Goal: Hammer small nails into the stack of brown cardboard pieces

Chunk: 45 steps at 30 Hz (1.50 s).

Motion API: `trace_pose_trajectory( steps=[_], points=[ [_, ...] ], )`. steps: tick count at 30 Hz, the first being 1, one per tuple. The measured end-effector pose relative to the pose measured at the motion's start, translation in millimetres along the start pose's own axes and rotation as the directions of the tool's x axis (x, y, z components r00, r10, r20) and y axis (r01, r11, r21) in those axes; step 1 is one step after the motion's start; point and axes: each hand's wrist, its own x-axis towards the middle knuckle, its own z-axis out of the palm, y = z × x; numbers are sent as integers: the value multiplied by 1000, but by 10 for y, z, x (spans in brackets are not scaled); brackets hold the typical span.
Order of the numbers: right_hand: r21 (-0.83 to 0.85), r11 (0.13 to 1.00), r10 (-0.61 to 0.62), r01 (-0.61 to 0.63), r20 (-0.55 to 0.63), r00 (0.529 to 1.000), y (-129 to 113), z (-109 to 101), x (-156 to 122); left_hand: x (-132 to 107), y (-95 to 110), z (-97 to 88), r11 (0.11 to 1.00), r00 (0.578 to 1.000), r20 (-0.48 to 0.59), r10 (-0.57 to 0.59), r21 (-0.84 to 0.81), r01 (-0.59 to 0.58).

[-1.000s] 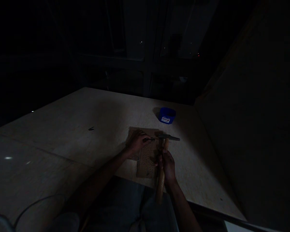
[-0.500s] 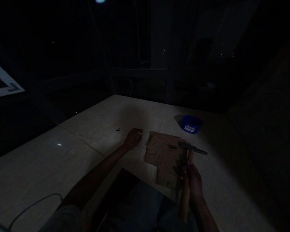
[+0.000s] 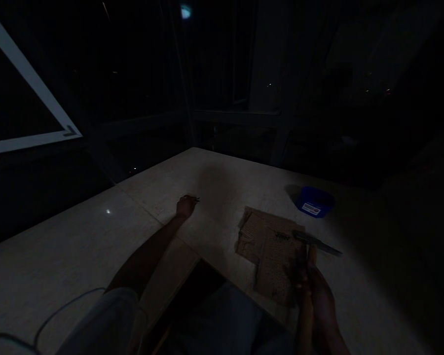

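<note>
The scene is very dark. My right hand (image 3: 316,296) is wrapped round the wooden handle of a hammer (image 3: 313,246), whose metal head lies over the right edge of a brown cardboard piece (image 3: 270,246) on the pale tabletop (image 3: 214,187). A short row of small dark nails (image 3: 281,236) stands in the cardboard beside the hammer head. My left hand (image 3: 185,206) is stretched far out to the left on the table, its fingers pinched on a small dark nail (image 3: 195,199).
A blue round tub (image 3: 314,202) with a white label stands behind the cardboard at the right. A thin cable (image 3: 55,310) lies at the lower left. A white frame (image 3: 33,84) shows at the upper left. The table's front edge has a notch above my lap.
My left hand left the cardboard and reached left across the table to the small dark nail lying there. The view has swung left. The right hand keeps the hammer over the cardboard.
</note>
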Motion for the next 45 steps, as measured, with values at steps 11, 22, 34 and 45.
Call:
trace_pose_trajectory(
  steps=[11,22,34,45],
  points=[
    [87,994,62,-63,16,998,-29,47,-12,34,1,-105,998,998,37,-46,-50,48],
    [171,985,31,-35,26,999,21,66,40,-59,-44,-260,984,999,-6,-42,-173,40],
    [189,982,11,-15,26,1000,19,80,41,-42,983,-508,775,986,-109,123,-610,-164],
    [141,990,-5,5,-1,1000,-19,104,21,-775,2417,-156,379,822,368,435,-903,204]
  ],
)
